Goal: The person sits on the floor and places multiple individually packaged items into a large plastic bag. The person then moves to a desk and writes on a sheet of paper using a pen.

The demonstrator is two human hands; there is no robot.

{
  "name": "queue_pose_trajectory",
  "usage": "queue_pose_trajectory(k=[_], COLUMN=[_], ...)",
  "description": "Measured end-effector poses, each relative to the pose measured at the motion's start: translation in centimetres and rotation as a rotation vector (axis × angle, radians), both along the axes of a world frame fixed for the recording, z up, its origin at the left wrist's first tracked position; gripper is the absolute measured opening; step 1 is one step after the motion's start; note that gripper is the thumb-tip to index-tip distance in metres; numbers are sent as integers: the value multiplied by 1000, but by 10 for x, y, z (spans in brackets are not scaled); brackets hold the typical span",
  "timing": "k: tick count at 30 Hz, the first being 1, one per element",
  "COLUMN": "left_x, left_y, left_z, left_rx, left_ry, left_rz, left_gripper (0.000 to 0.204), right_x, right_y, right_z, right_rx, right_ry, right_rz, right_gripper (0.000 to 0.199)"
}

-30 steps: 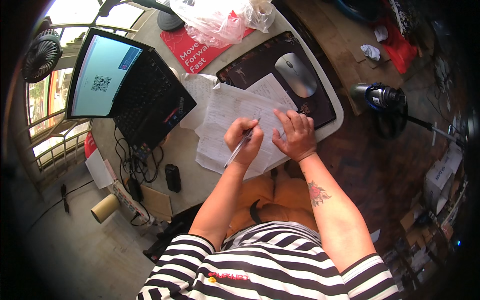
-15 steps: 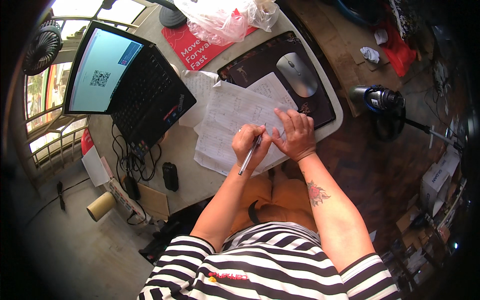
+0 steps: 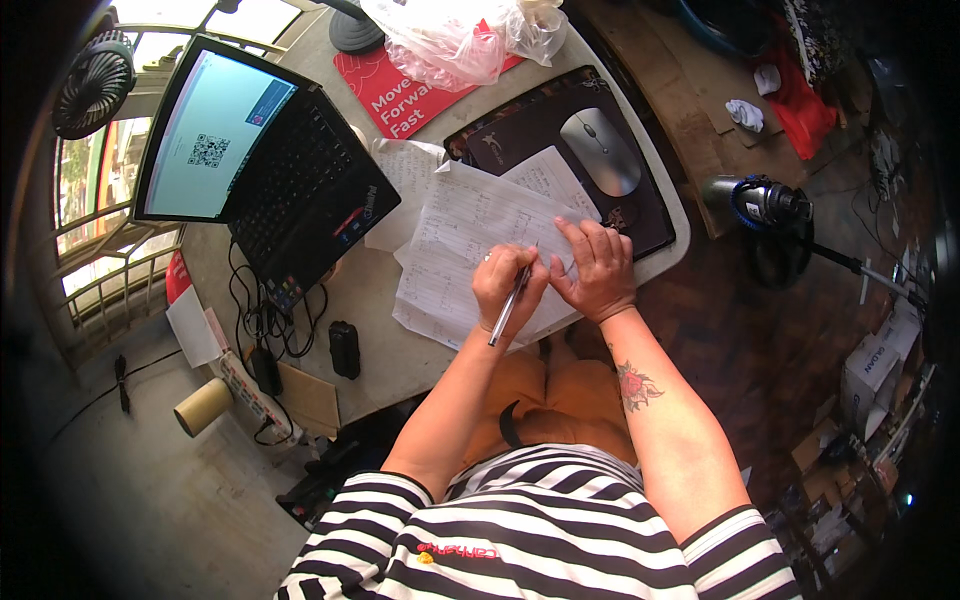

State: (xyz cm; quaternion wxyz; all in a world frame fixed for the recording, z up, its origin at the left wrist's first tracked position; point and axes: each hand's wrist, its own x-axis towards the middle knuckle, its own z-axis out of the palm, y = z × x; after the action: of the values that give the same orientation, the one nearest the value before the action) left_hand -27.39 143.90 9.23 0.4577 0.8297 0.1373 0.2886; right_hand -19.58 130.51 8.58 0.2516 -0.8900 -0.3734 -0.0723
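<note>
My left hand (image 3: 507, 288) is closed around a slim pen (image 3: 506, 318) with a clear barrel, its tip toward a lined sheet of paper (image 3: 445, 245) covered in handwriting. To its right, my right hand (image 3: 597, 268) lies on the same sheet with fingers stretched out and apart. The two hands are close together near the table's front edge. Beneath the written sheet, other papers (image 3: 550, 178) stick out, one overlapping a dark mouse pad (image 3: 655, 215). A grey computer mouse (image 3: 600, 152) rests on that pad.
An open laptop (image 3: 312, 180) stands left of the papers, with tangled cables (image 3: 290, 340) and a small black object (image 3: 343, 350) below it. A plastic bag (image 3: 440, 40) sits on a red mat (image 3: 400, 100) at the far side. Right of the table stands a black tripod-like stand (image 3: 850, 262).
The whole scene sits slightly further right in the picture. Both hands keep nearly the same places on the paper, and the pen stays in my left hand.
</note>
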Motion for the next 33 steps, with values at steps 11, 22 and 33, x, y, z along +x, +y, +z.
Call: queue_pose_trajectory(k=[11, 22, 33], left_x=[-1, -3, 3], left_y=[-1, -1, -1], left_z=[2, -4, -3], left_rx=[39, 20, 43], left_ry=[6, -19, -5], left_rz=[12, 172, 136], left_gripper=[16, 19, 19], right_x=[1, 0, 0], right_y=[1, 1, 1], right_z=[1, 0, 1], right_rx=[-2, 15, 7], right_ry=[-8, -8, -7], right_rz=[-8, 3, 1], right_gripper=[48, 49, 47])
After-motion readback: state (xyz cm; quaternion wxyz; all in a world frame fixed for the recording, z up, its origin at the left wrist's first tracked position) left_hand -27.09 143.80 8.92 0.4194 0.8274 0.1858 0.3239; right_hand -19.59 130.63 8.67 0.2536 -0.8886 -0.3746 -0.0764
